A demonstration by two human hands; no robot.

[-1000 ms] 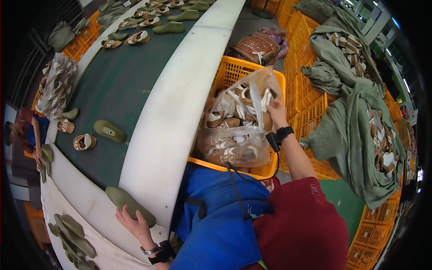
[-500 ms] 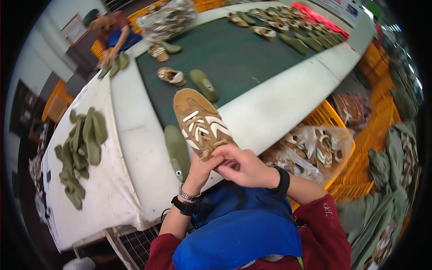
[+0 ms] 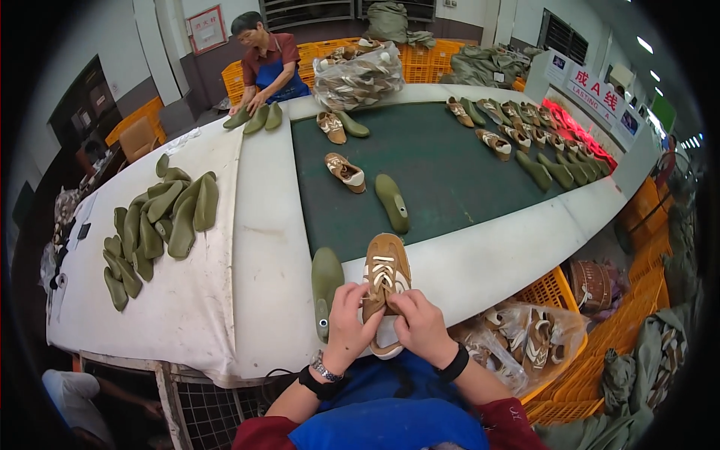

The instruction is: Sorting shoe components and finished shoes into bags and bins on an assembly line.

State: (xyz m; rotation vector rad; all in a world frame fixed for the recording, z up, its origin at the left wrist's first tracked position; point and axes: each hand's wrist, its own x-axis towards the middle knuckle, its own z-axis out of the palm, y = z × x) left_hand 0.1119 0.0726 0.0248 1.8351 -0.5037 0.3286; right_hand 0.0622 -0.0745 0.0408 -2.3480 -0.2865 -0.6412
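Observation:
A brown sneaker (image 3: pixel 388 259) with white stripes and laces stands at the table's near edge, its toe pointing away from me. My left hand (image 3: pixel 343 328) closes on the left side of its opening, thumb and fingers by the laces. On the other side, my right hand (image 3: pixel 424 326) pinches the edge of the opening by the tongue. The inside of the shoe is mostly hidden by my fingers. Just left of it lies a green shoe last (image 3: pixel 327 285), and beyond the toe another green last (image 3: pixel 391 201) rests on the dark green belt (image 3: pixel 442 199).
A pile of green lasts (image 3: pixel 154 225) lies on the white cloth at left. Several sneakers and lasts line the belt's far right. A yellow crate (image 3: pixel 551 292) with bagged sneakers (image 3: pixel 536 337) stands at my right. Across the table, a co-worker (image 3: pixel 266 64) handles lasts beside bagged shoes (image 3: pixel 358 79).
My view has lifted and turned, showing more of the far side. The sneaker has come down upright between my hands; my right hand has moved from the laces to its right side.

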